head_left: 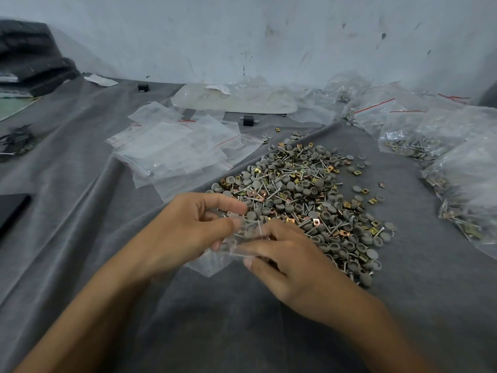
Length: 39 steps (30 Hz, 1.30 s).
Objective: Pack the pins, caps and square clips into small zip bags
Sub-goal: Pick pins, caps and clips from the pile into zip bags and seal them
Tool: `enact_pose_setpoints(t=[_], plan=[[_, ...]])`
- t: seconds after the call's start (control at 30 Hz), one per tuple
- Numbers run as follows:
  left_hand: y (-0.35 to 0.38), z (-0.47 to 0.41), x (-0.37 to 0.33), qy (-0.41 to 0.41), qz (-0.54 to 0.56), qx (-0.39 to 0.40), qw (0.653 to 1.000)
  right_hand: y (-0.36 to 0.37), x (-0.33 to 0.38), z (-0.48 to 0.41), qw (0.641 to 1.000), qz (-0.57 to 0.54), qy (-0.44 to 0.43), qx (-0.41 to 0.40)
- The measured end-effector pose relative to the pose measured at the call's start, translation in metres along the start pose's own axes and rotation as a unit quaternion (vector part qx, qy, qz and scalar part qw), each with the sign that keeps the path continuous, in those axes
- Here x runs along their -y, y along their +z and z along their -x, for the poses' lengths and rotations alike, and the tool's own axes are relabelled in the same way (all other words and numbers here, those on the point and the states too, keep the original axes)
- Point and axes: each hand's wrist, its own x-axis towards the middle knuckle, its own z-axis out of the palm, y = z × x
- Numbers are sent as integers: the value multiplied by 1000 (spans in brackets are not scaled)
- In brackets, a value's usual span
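Our left hand (pixel 188 224) and right hand (pixel 290 261) both pinch the small zip bag (pixel 212 263) at the near edge of the pile of pins, caps and square clips (pixel 309 195); we advise keeping its mouth spread, pins entering lengthwise.

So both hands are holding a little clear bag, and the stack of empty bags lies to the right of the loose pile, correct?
Not quite. The head view shows the stack of empty bags to the left of the loose pile, not the right; the bags on the right are filled. The left hand and right hand do both hold the little clear bag.
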Motion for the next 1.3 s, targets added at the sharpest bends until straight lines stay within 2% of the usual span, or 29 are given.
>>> enact_pose_setpoints(t=[0.1,0.27,0.33,0.4,0.47,0.57,0.73,0.87,1.1,1.3], plan=[[3,4,1,36,-122,-11,992,8,7,0,999,31,-1,-27],[13,4,1,87,-311,-145,935,11,11,-1,999,35,11,-9],[12,3,0,104,-341,-201,912,4,7,0,1000,-4,7,-23],[10,4,0,119,-349,-234,900,-10,-1,1,996,-47,12,-71],[10,5,2,124,-360,-235,894,-27,-15,5,992,-52,32,-111],[11,2,6,124,-356,-231,897,-51,-40,17,989,-1,91,-113],[12,-2,8,123,-380,-206,893,-67,-57,30,976,87,198,15],[16,0,8,110,-399,-201,888,-61,-53,28,978,91,189,8],[20,-1,5,70,-360,-167,915,-54,-48,25,976,113,186,26],[19,-2,6,66,-357,-168,916,-54,-50,25,981,78,178,31]])
